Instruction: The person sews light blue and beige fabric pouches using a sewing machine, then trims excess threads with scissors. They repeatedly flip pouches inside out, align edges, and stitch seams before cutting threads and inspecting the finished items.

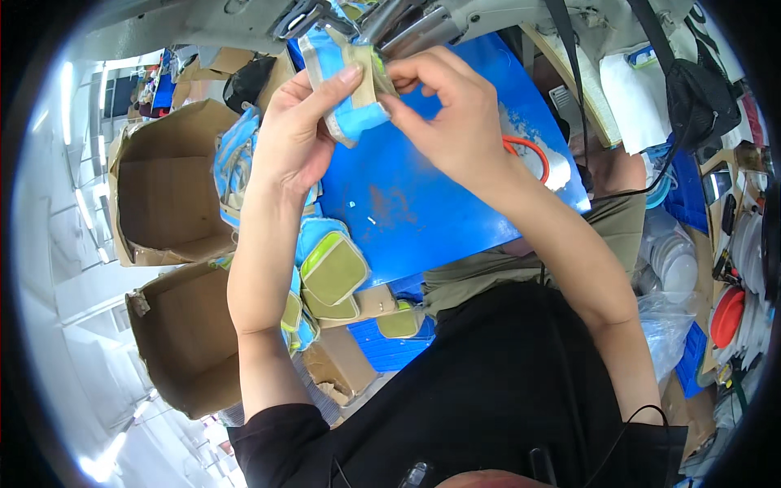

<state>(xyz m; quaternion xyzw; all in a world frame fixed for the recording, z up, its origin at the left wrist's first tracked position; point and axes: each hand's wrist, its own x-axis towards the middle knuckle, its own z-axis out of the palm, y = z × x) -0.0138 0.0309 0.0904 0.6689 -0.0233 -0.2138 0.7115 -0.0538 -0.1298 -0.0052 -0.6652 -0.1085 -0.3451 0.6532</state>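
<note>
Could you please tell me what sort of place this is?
Probably a sewing workshop: a blue and beige fabric piece is being handled beside what looks like a sewing machine, with other fabric pieces heaped near open cardboard boxes.

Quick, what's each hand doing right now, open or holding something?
Left hand: closed, holding the blue-and-beige fabric piece.
Right hand: closed, pinching the same piece near its right edge.

Black tee (521, 374) with short sleeves (281, 427), and both the left hand (297, 130) and right hand (451, 114) are bare. Bottoms (472, 283) are a rumpled khaki-olive, plus there's a skinny black cord (648, 407) looping near the right sleeve.
</note>
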